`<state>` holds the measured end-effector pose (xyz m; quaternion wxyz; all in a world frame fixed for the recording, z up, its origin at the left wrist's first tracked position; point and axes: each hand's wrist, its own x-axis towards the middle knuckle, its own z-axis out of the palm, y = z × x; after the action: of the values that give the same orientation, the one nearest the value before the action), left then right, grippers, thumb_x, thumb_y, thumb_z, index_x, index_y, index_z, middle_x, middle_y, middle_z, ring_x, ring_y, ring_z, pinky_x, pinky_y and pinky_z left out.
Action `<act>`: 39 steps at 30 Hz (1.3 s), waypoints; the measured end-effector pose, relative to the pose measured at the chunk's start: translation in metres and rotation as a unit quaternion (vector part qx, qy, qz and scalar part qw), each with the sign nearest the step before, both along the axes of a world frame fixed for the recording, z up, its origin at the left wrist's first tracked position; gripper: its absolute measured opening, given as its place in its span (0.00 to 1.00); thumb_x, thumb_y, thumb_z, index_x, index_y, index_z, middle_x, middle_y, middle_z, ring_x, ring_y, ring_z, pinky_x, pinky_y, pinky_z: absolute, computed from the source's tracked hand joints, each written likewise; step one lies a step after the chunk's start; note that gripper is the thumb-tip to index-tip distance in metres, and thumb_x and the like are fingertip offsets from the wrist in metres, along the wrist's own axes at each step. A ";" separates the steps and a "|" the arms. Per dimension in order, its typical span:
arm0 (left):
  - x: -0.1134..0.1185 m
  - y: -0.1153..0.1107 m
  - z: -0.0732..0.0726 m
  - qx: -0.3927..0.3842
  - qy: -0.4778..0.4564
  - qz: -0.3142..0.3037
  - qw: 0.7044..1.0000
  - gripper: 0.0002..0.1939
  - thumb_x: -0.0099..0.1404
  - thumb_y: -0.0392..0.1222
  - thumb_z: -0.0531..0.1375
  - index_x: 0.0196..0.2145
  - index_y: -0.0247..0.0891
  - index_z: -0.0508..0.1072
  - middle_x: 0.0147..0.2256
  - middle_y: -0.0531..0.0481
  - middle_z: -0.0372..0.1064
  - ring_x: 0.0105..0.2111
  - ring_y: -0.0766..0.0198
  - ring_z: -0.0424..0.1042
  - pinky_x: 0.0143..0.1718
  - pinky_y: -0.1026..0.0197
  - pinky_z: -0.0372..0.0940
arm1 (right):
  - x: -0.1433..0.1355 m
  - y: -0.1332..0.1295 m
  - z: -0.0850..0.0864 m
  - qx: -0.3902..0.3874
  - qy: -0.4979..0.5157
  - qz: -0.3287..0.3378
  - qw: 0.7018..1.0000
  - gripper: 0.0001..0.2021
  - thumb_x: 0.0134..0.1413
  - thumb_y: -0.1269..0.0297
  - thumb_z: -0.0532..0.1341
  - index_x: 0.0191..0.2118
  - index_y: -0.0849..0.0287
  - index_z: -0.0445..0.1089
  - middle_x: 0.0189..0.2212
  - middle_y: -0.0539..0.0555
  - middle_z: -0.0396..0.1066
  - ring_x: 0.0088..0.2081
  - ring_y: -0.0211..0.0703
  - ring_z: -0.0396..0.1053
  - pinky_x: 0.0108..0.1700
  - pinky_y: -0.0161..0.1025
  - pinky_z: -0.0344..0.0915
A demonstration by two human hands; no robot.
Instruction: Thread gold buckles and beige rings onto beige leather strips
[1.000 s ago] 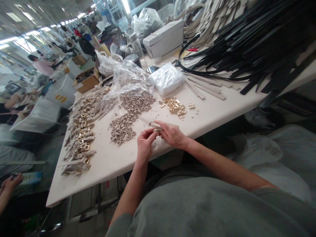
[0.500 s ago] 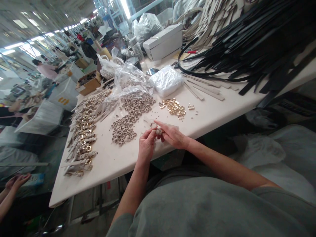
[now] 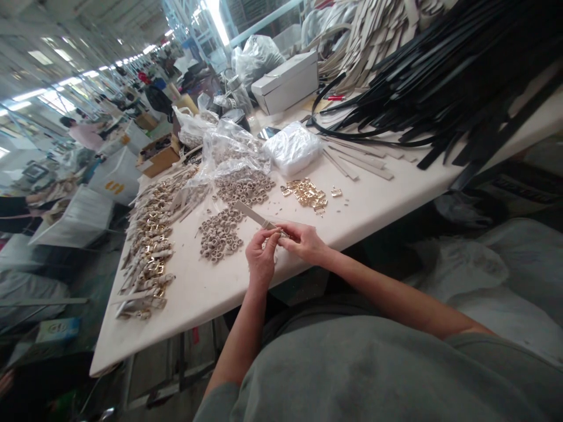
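Beige strap [image 3: 247, 213] is at frame centre, above the pale table [image 3: 189, 299]. Your left hand [image 3: 261, 258] and right hand [image 3: 308, 243] are together, fingertips pinched on it; detail between them is hidden. I'd keep the strap flat, pinch close to the narrow band [image 3: 266, 224] and hold that square across it. Versus half a second ago: strap juts clearly toward upper left, right fingers curl in more.

Found a lidded white box [image 3: 285, 85] at top centre, with a stuffed clear bag [image 3: 258, 58] just above and left. Located a red pen [image 3: 336, 97] to the right, near the black straps [image 3: 422, 88] across the upper right. Identified an open cardboard box [image 3: 160, 165] at upper left, a yellow-marked white bin [image 3: 115, 176] farther left, and a blue-and-white carton [image 3: 58, 330] at lower left.
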<state>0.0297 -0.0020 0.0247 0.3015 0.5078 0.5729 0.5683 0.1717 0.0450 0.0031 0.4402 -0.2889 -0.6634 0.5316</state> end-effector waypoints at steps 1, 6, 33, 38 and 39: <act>0.000 0.000 0.000 -0.004 -0.014 -0.006 1.000 0.07 0.61 0.45 0.66 0.35 0.41 0.82 0.39 0.48 0.79 0.45 0.58 0.75 0.55 0.55 0.63 | -0.001 -0.001 -0.001 0.003 0.000 -0.005 1.000 0.20 0.58 0.60 0.61 0.55 0.59 0.70 0.39 0.53 0.78 0.37 0.42 0.75 0.40 0.39 0.72; 0.003 0.002 -0.001 -0.046 -0.169 -0.017 0.984 0.09 0.56 0.46 0.69 0.33 0.39 0.80 0.34 0.49 0.79 0.38 0.60 0.77 0.46 0.58 0.68 | -0.003 -0.010 -0.002 0.071 -0.010 -0.102 0.992 0.23 0.56 0.60 0.64 0.57 0.57 0.65 0.41 0.53 0.77 0.36 0.41 0.76 0.42 0.39 0.72; 0.015 0.001 -0.015 -0.081 -0.299 0.029 0.950 0.14 0.47 0.50 0.73 0.28 0.38 0.79 0.29 0.52 0.76 0.30 0.66 0.73 0.38 0.63 0.67 | -0.009 -0.013 0.010 0.207 -0.282 -0.185 0.918 0.04 0.54 0.63 0.59 0.33 0.58 0.67 0.33 0.55 0.72 0.30 0.42 0.67 0.32 0.37 0.55; 0.012 -0.002 -0.017 -0.056 -0.156 0.049 0.985 0.08 0.55 0.46 0.69 0.30 0.39 0.81 0.36 0.48 0.77 0.49 0.58 0.72 0.54 0.57 0.63 | -0.006 -0.014 0.010 0.080 -0.212 -0.147 0.963 0.06 0.51 0.64 0.60 0.37 0.57 0.66 0.27 0.50 0.71 0.29 0.41 0.67 0.33 0.36 0.60; 0.011 -0.002 -0.017 -0.047 -0.137 0.057 0.988 0.07 0.55 0.45 0.69 0.30 0.39 0.81 0.37 0.48 0.77 0.51 0.57 0.71 0.56 0.57 0.61 | -0.006 -0.013 0.009 0.060 -0.187 -0.140 0.971 0.07 0.51 0.64 0.61 0.37 0.56 0.65 0.27 0.49 0.71 0.28 0.41 0.68 0.33 0.36 0.61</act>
<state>0.0410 -0.0039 0.0074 0.3680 0.3772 0.5802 0.6210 0.1657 0.0317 0.0126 0.3947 -0.4460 -0.7177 0.3608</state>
